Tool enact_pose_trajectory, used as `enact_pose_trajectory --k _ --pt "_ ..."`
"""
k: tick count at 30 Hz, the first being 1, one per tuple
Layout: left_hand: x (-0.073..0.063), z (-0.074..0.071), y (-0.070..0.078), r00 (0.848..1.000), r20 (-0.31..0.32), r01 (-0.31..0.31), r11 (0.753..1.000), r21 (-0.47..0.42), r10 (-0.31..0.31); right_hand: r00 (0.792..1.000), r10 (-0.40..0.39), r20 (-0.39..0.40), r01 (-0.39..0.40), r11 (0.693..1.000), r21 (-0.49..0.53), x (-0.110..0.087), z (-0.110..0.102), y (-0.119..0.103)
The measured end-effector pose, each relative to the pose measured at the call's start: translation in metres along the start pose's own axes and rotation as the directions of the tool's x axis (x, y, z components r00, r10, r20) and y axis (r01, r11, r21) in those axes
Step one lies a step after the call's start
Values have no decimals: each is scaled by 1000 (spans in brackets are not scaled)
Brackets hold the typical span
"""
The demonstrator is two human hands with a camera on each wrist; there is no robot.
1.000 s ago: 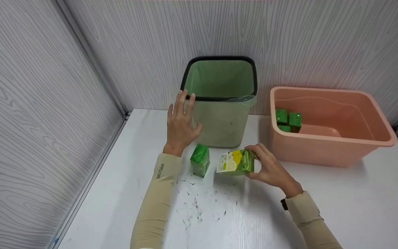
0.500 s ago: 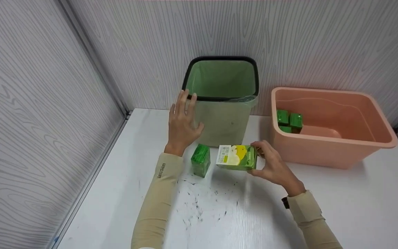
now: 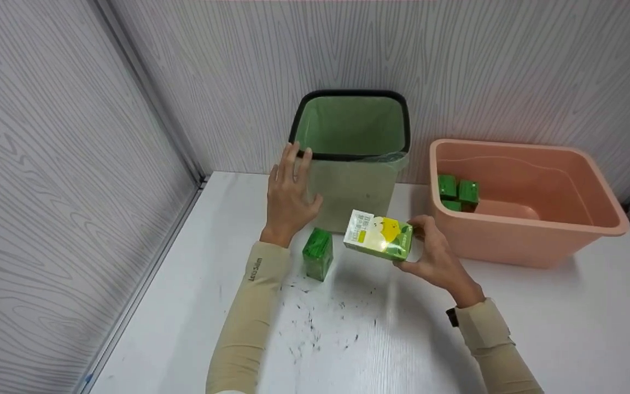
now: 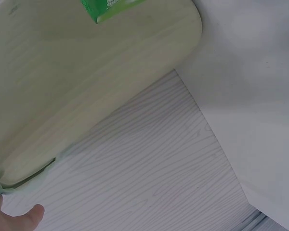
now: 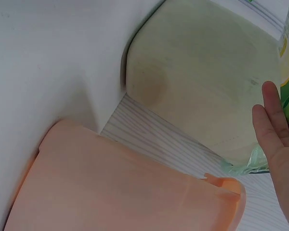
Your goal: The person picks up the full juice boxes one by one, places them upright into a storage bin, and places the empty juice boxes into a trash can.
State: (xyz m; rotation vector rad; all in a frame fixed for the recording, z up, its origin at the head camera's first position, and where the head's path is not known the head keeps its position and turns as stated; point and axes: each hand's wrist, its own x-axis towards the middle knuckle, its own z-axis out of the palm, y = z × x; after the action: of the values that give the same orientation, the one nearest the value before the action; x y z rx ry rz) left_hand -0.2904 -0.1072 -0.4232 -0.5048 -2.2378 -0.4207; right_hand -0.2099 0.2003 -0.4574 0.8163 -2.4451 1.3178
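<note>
My right hand (image 3: 439, 260) grips a green, white and yellow drink carton (image 3: 379, 235) by its right end, thumb below and fingers above. The carton lies on its side above the table, its printed face turned up; part of it shows in the right wrist view. My left hand (image 3: 289, 200) has its fingers spread and straight, fingertips at the black rim of a pale green bin (image 3: 348, 186) lined with a thin bag. A second green carton (image 3: 318, 253) stands upright on the table just in front of the bin, right of my left wrist.
At the right stands a pink tub (image 3: 523, 230) with several green cartons (image 3: 460, 191) in its left end. Dark scuff marks dot the white table (image 3: 271, 350). Wood-grain panels rise behind and at the left.
My right hand has raised the carton from near the tabletop and tilted it, so its printed face shows more fully. My left hand stays at the bin's rim.
</note>
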Motion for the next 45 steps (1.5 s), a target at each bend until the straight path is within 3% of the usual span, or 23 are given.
enact_pose_trajectory --k 15,28,33,40,45 --pt "0 1 1 1000 -27 -12 1000 -9 11 998 35 -43 -33 998 44 9 -2 -8" --pt "1 4 3 1000 -19 -4 999 -36 4 987 -108 -120 114 992 46 22 -9 -10" --pt "2 4 4 999 -37 -17 999 -31 16 984 -113 -135 117 993 22 28 -15 -12" --pt "4 6 6 999 -25 -32 999 -27 31 963 -90 -254 93 996 -4 35 -25 -16" --pt "4 5 7 1000 -19 -25 999 -23 24 953 -74 -294 77 997 -2 39 -24 -20"
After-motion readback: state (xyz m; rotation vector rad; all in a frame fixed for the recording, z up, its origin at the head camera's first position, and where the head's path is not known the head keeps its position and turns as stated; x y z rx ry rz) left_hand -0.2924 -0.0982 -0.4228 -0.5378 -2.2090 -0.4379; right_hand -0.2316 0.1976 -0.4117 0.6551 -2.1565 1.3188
